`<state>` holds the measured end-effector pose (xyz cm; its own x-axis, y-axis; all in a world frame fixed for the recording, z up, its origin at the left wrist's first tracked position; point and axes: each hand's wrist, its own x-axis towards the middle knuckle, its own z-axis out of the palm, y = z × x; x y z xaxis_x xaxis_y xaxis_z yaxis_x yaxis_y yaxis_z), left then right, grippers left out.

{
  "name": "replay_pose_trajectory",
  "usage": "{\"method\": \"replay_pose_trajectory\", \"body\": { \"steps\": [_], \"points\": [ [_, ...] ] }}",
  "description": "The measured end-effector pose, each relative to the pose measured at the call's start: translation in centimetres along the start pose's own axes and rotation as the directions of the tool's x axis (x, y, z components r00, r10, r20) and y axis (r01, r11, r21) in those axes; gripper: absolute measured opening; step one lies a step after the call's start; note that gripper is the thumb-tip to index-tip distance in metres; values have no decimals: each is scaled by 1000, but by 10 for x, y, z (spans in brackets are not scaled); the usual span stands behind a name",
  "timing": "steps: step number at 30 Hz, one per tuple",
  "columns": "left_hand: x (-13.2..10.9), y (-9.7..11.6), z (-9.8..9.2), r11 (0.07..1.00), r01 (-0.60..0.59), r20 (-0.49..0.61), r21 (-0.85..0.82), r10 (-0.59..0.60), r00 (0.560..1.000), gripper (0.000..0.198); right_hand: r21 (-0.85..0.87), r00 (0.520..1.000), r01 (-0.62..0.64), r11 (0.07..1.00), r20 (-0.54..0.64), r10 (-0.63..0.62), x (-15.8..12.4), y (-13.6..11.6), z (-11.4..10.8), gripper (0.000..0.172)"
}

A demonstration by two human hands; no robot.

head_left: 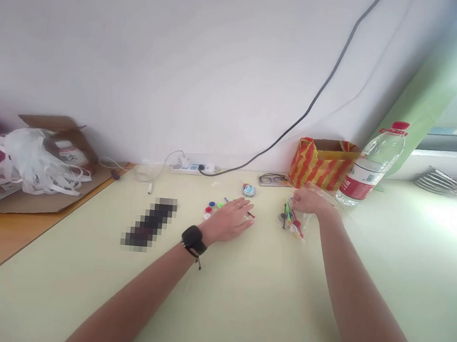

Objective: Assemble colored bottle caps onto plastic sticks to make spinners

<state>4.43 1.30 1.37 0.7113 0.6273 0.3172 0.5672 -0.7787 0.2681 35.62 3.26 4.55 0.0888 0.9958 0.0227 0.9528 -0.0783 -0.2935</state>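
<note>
My left hand [230, 221] lies palm down with its fingers stretched out, over a group of small coloured plastic pieces. A blue round piece [212, 204] and a red round piece [208, 210] show beside its wrist side; others are partly hidden under the fingers. My right hand [309, 199] is closed on a clear plastic bag [300, 220]. Red, green, yellow and dark plastic pieces, some of them long and thin, show at the bag, below the fingers. A small round packet [248, 190] sits just beyond my left hand.
Behind the right hand stand a red-and-yellow striped bag [312, 164] and a large water bottle [371, 166]. Glasses [273, 180] lie near the wall. A power strip [191, 166] has cables. At left are a pixelated dark object [149, 225] and a cardboard box [58, 122] with white straps.
</note>
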Motion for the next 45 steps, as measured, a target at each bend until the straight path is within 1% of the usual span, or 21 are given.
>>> {"method": "replay_pose_trajectory", "body": {
  "steps": [2, 5, 7, 10, 15, 18, 20, 21, 23, 25, 26, 27, 28, 30, 31, 33, 35, 37, 39, 41, 45],
  "points": [
    [21, -2, 5, 1000, 2, 20, 9, -2, 1000, 43, -9, 998, 14, 1000, 69, -13, -2, -3, -6, 6],
    [42, -11, 9, 995, 99, 112, 32, -102, 988, 42, 12, 987, 51, 999, 155, -52, -6, -9, -18, 10],
    [47, -18, 8, 991, 132, 126, 36, -136, 983, 44, 73, 969, 75, 994, 232, -90, -10, -13, -24, 17],
    [42, -25, 3, 988, 154, 106, 31, -157, 982, 45, 185, 937, 99, 978, 314, -154, -14, -17, -30, 26],
    [34, -21, -14, 989, 151, 152, -10, -147, 977, 49, 317, 932, 125, 940, 288, -221, -18, -19, -39, 20],
    [38, -11, -19, 972, 172, 75, -159, -162, 984, 46, 492, 954, 106, 864, 194, -228, -17, -22, -43, 22],
    [44, -3, -16, 891, 244, 44, -383, -246, 968, 49, 664, 982, 67, 745, 90, -168, -15, -26, -44, 22],
    [47, 0, -12, 799, 286, 56, -529, -304, 951, 51, 747, 991, 55, 662, 39, -126, -14, -28, -43, 21],
    [53, 6, -5, 545, 325, 110, -773, -390, 914, 52, 875, 998, 54, 481, -25, -66, -11, -30, -39, 22],
    [59, 8, 0, 358, 307, 141, -882, -422, 896, 53, 934, 996, 31, 357, 3, -93, -8, -31, -33, 28],
    [60, 8, 0, 325, 292, 129, -900, -440, 889, 52, 939, 991, 0, 344, 46, -128, -7, -30, -30, 31],
    [62, 7, 0, 339, 277, 95, -899, -465, 880, 51, 930, 983, -34, 367, 98, -156, -7, -28, -27, 33],
    [62, 5, -2, 387, 265, 46, -883, -492, 869, 49, 904, 976, -67, 422, 147, -160, -7, -27, -24, 35],
    [60, 0, -8, 535, 247, -63, -808, -496, 866, 44, 802, 975, -119, 585, 205, -83, -7, -25, -19, 38],
    [59, -3, -12, 619, 237, -102, -748, -461, 882, 41, 731, 978, -141, 668, 206, -19, -7, -25, -16, 40],
    [57, -6, -16, 742, 213, -114, -636, -363, 925, 38, 598, 980, -170, 784, 188, 69, -8, -29, -12, 43],
    [57, -6, -17, 794, 185, -105, -579, -297, 949, 36, 544, 978, -123, 830, 207, 9, -10, -34, -9, 45],
    [59, -3, -15, 816, 150, -131, -559, -266, 955, 34, 583, 952, -12, 812, 255, -169, -13, -39, -9, 45],
    [62, 0, -14, 829, 106, -197, -548, -252, 948, 31, 648, 903, 55, 760, 293, -315, -15, -42, -10, 45],
    [65, 1, -16, 831, 75, -273, -552, -265, 925, 29, 693, 879, 57, 719, 306, -365, -16, -41, -12, 45],
    [65, -3, -26, 797, 25, -403, -604, -332, 853, 32, 775, 872, 75, 628, 254, -419, -14, -33, -14, 39]
  ]
}}
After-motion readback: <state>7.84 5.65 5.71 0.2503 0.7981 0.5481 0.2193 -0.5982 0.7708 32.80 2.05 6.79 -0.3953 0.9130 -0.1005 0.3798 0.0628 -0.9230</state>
